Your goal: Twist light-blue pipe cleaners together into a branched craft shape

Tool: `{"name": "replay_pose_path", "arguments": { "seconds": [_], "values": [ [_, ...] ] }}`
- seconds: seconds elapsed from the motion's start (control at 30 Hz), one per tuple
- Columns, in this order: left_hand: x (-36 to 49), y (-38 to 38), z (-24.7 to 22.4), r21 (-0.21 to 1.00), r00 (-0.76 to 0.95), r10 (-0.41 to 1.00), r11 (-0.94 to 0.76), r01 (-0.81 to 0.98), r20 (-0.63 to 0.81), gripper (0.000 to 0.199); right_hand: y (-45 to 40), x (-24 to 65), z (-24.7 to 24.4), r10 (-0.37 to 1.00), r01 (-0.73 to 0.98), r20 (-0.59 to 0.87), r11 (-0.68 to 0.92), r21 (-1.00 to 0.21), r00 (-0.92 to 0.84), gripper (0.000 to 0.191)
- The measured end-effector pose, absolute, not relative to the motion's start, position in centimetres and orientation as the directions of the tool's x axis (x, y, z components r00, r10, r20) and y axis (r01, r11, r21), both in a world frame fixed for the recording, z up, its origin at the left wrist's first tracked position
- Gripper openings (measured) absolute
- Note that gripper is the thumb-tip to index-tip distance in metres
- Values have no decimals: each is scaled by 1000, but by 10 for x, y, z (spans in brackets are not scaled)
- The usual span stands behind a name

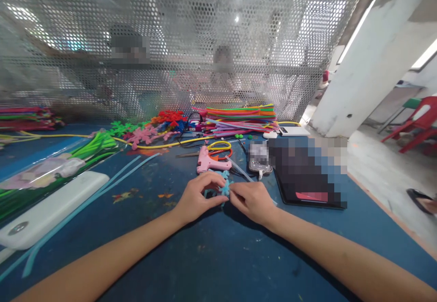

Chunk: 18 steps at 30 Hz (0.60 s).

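Both hands meet low over the blue bench (218,256): left hand (198,198) and right hand (251,200) each pinch a small light-blue fuzzy pipe-cleaner shape (225,187) in a grip, fingers hiding most of it. Behind lies a pink glue gun (208,162), its nozzle unclear.

We see a perforated metal screen (191,42) rising behind the paint-flecked blue table (218,256). A white pillar (368,61) slants at right, red plastic chairs (418,124) beyond it on pale floor (378,170). Ceiling lights glare through the holes.
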<state>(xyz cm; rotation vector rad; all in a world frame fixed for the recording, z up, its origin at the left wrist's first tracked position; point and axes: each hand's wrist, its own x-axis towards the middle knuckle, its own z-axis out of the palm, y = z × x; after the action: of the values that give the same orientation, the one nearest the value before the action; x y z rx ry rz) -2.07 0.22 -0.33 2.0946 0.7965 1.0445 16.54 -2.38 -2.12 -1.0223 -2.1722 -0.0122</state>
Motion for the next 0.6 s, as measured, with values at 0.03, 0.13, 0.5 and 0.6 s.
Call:
{"name": "replay_pose_path", "arguments": {
  "seconds": [0.03, 0.13, 0.5, 0.6],
  "values": [
    [-20, 1, -3, 761, 500, 748, -603, 239, 436, 16, -24, 165, -21, 653, 674, 629, 690, -264, -422, 25],
    [-19, 0, -2, 745, 509, 740, -617, 253, 440, 9, -24, 164, -21, 622, 676, 661, 700, -229, -420, 27],
    [-18, 3, -3, 867, 404, 813, -490, 86, 420, 19, -27, 165, -20, 673, 681, 628, 671, -294, -391, 22],
    [-18, 2, 0, 835, 404, 795, -537, 124, 451, 13, -26, 166, -22, 692, 691, 612, 655, -308, -383, 22]
  ]
}}
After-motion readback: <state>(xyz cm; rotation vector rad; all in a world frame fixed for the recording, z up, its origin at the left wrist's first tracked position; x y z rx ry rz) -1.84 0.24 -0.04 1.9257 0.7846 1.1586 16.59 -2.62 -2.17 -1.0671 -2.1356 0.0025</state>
